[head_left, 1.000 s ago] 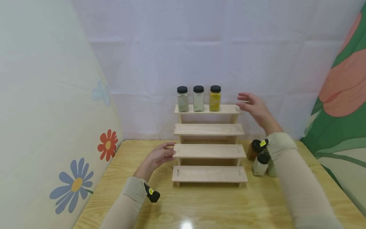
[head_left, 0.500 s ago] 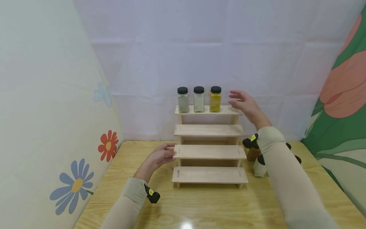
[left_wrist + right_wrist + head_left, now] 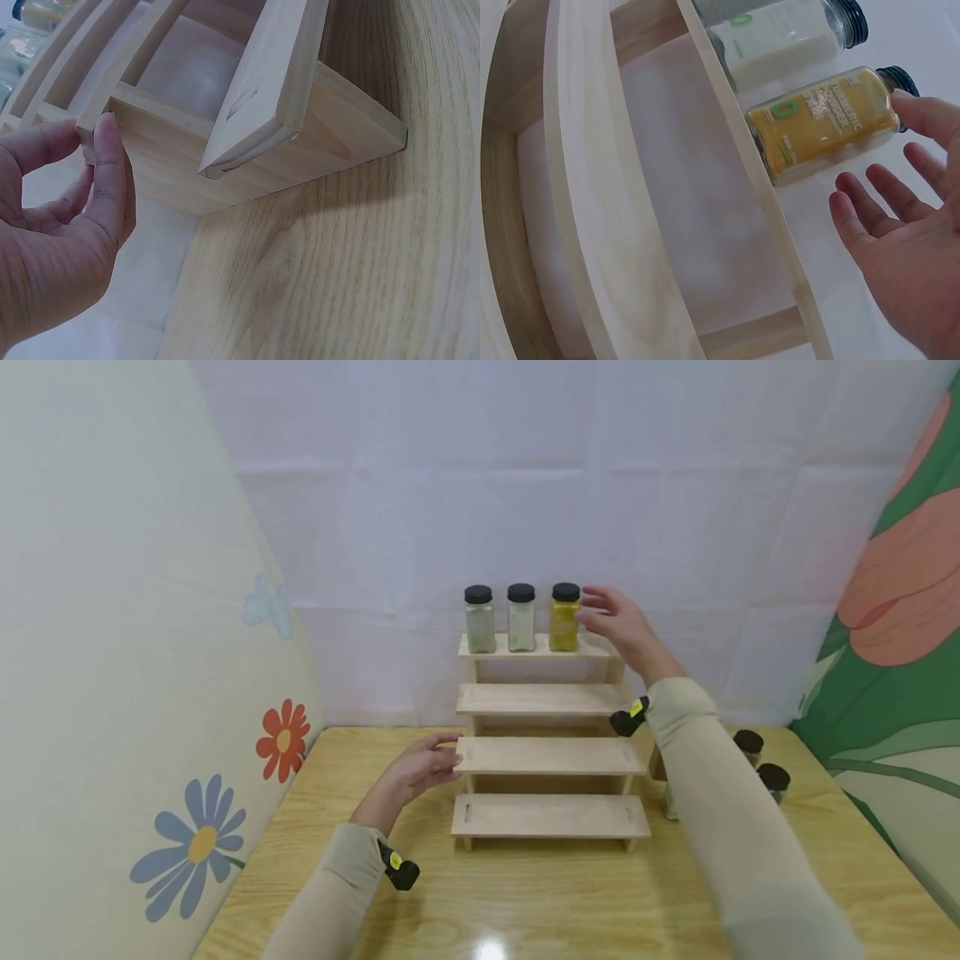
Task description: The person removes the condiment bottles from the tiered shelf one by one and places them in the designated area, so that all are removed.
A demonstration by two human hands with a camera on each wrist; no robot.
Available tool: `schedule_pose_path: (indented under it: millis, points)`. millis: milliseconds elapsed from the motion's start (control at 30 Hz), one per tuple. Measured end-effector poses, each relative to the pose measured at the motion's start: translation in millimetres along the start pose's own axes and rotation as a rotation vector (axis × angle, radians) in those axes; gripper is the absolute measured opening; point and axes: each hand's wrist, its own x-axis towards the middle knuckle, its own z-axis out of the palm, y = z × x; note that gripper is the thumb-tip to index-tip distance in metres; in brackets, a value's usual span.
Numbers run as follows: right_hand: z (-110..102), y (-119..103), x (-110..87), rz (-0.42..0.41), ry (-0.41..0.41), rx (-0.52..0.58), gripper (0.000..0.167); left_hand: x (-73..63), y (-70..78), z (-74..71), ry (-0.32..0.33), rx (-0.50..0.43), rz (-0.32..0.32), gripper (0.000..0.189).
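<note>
A four-tier wooden spice rack (image 3: 551, 756) stands on the table. My left hand (image 3: 420, 768) pinches the left end of its second-lowest shelf, thumb and fingers on either side of the board (image 3: 94, 127). Three black-capped glass jars line the top shelf: a pale greenish one (image 3: 480, 628), a whitish one (image 3: 521, 627) and a yellow turmeric jar (image 3: 564, 625). Beside the turmeric jar is my right hand (image 3: 618, 622), fingers spread and thumb right at the cap in the right wrist view. The turmeric jar (image 3: 825, 120) stands upright on the shelf, its label partly readable.
Several more black-capped jars (image 3: 772, 779) stand on the table right of the rack, partly hidden behind my right sleeve (image 3: 735, 810). A white cloth (image 3: 420, 527) hangs behind. Printed panels rise on both sides of the wooden table (image 3: 480, 893).
My right hand has moved left above the top shelf, from beyond its right end to the turmeric jar. The left hand keeps its place on the rack.
</note>
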Motion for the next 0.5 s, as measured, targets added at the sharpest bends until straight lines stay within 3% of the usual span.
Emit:
schedule_pose_path:
  millis: [267,500]
  points:
    - [13,0,9.0,-0.012,0.026,0.057,0.062,-1.0,-0.9,1.9,-0.005,-0.011,0.003,0.061]
    - [21,-3,12.2,-0.007,0.028,0.023,0.063,-1.2,-1.4,3.0,-0.004,-0.017,0.001,0.059]
